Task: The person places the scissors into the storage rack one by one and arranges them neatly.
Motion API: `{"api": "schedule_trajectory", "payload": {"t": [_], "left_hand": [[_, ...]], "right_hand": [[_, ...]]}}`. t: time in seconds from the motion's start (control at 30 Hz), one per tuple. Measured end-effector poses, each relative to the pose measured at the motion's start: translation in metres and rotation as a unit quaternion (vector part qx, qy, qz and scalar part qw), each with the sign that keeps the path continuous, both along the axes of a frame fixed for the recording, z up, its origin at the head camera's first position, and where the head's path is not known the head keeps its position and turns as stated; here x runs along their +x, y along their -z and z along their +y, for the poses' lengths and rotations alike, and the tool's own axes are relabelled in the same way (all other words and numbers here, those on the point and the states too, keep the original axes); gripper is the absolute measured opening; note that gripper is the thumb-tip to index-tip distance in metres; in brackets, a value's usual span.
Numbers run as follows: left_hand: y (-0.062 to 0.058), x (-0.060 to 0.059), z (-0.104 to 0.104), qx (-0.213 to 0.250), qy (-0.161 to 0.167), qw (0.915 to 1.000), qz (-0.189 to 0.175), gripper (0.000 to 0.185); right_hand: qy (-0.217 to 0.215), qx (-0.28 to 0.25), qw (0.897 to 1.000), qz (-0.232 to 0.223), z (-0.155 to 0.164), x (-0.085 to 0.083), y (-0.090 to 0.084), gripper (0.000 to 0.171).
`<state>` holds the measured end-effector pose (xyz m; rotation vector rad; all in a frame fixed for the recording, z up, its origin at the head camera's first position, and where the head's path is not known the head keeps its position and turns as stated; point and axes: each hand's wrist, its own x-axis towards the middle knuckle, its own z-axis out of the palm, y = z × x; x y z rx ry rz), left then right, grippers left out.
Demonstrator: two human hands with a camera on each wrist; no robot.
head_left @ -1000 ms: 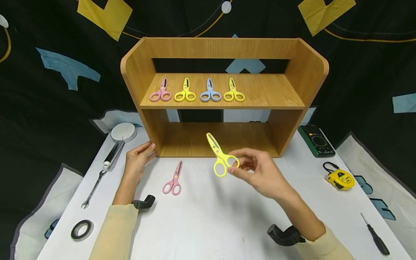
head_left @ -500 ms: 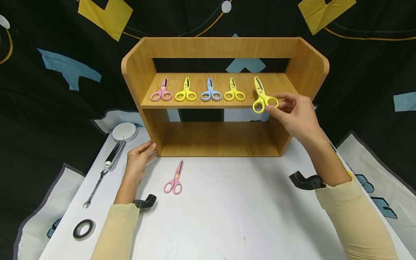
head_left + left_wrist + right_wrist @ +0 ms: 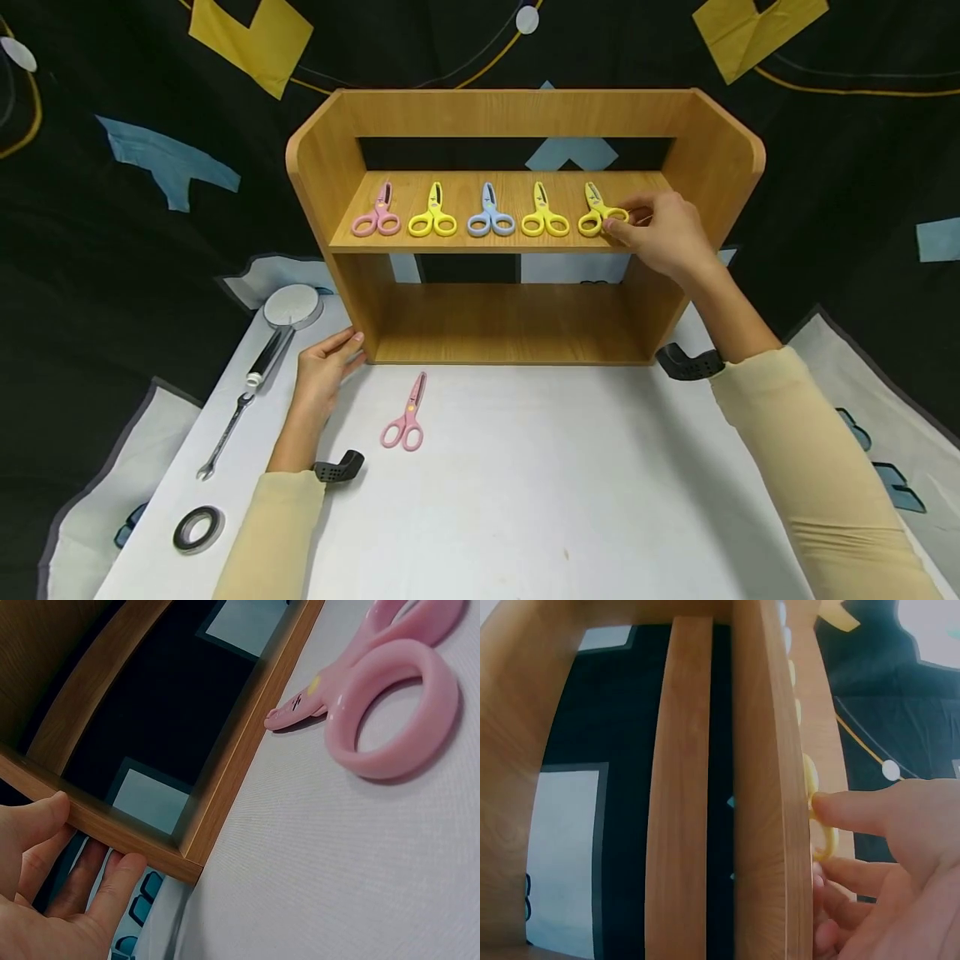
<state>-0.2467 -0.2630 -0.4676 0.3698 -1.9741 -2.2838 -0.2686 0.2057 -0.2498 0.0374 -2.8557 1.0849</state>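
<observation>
My right hand [image 3: 663, 229] pinches one ring of a pair of yellow scissors [image 3: 592, 218] at the right of the upper shelf, blades pointing to the back. The right wrist view shows the thumb on the yellow ring [image 3: 829, 841], fingers low by the shelf's front edge. My left hand [image 3: 325, 371] touches the lower left side of the wooden shelf unit [image 3: 517, 247], its thumb and fingertips at the panel's front edge [image 3: 150, 851]. On the table, close to that hand, lie pink scissors [image 3: 406, 417].
Pink [image 3: 377, 215], yellow [image 3: 432, 215], blue [image 3: 490, 215] and more yellow scissors [image 3: 543, 215] line the upper shelf. A magnifying glass [image 3: 292, 307], a wrench [image 3: 225, 437] and a tape roll [image 3: 198, 530] lie at the table's left.
My right hand has carried the yellow scissors up and right from over the table, then lowered them onto the right of the upper shelf. The left hand has stayed at the side panel.
</observation>
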Motion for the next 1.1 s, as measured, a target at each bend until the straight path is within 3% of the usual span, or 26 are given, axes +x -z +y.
{"api": "schedule_trajectory", "payload": {"t": [0.2, 0.3, 0.47, 0.53, 0.63, 0.83, 1.1], "left_hand": [[0.0, -0.001, 0.001, 0.008, -0.001, 1.0, 0.001, 0.058], [0.001, -0.002, 0.001, 0.008, 0.001, 1.0, -0.002, 0.059], [0.001, -0.002, 0.001, 0.003, -0.001, 1.0, -0.007, 0.056], [0.0, -0.002, 0.0, 0.002, -0.001, 1.0, -0.007, 0.056], [0.0, -0.001, 0.0, 0.005, 0.001, 1.0, -0.008, 0.057], [0.0, -0.001, -0.001, -0.005, 0.001, 0.9999, -0.01, 0.059], [-0.002, -0.002, 0.0, -0.012, -0.002, 0.9999, -0.004, 0.056]], "right_hand": [[-0.007, 0.034, 0.999, -0.001, -0.003, 0.0, 0.003, 0.056], [-0.004, 0.022, 1.0, 0.019, -0.003, 0.006, 0.004, 0.061], [0.001, -0.034, 0.994, 0.107, -0.007, 0.03, 0.015, 0.055], [-0.01, -0.059, 0.989, 0.138, -0.012, 0.043, 0.026, 0.048], [-0.046, -0.09, 0.984, 0.148, -0.025, 0.062, 0.049, 0.041], [-0.134, -0.124, 0.98, 0.083, -0.067, 0.09, 0.1, 0.032], [-0.183, -0.152, 0.971, -0.013, -0.135, 0.111, 0.169, 0.045]]}}
